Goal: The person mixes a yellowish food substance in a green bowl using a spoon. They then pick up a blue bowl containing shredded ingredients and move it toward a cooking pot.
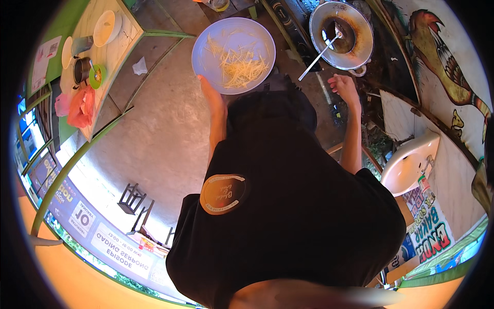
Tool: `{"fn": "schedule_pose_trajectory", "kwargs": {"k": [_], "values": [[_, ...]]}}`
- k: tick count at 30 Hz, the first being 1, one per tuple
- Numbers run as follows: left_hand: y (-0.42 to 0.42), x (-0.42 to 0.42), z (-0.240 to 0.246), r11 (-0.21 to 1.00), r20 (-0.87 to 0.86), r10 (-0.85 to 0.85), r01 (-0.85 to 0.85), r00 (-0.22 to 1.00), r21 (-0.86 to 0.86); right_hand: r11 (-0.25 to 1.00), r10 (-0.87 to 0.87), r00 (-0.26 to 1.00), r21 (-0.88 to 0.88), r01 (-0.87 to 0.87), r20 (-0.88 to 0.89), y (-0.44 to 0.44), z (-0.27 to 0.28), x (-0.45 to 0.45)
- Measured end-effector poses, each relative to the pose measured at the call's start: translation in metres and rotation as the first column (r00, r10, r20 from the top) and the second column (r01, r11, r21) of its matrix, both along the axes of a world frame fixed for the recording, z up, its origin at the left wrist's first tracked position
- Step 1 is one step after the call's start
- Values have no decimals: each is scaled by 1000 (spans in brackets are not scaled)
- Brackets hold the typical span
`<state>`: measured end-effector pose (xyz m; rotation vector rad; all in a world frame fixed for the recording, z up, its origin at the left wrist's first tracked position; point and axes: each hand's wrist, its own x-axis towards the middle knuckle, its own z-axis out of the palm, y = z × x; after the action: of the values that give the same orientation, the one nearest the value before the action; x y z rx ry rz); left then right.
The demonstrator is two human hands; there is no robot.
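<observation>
My left hand (213,98) grips the lower left rim of a round pale violet plastic plate (208,69), with the thumb at its edge. A loose pile of thin pale yellow strips (245,69) lies on the plate, mostly towards its lower right. To the right of the plate, my right hand (344,88) hangs just below a metal wok (361,54), its fingers loosely bent and nothing in them. Dark oily liquid (347,44) sits in the wok. A long-handled metal utensil (320,58) rests in it, its handle sticking out over the lower left rim.
A marble-patterned table (123,29) on the left bears a white bowl (108,29), a dark pot (81,70), a green bowl (95,77) and a red plastic bag (82,106). A washbasin (409,162) is at right. Dark stools (132,199) stand on the floor.
</observation>
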<state>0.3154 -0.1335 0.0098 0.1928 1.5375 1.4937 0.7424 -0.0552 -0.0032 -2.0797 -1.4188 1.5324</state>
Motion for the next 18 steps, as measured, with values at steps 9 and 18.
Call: {"fn": "schedule_pose_trajectory", "kwargs": {"k": [9,18], "values": [[11,9,23,996,-77,-88,87,993,-13,997,65,995,-37,-68,-69,10,-20,-54],[24,24,24,994,-70,-92,88,993,-63,920,-392,918,-18,392,-64,92,-214,-152]]}}
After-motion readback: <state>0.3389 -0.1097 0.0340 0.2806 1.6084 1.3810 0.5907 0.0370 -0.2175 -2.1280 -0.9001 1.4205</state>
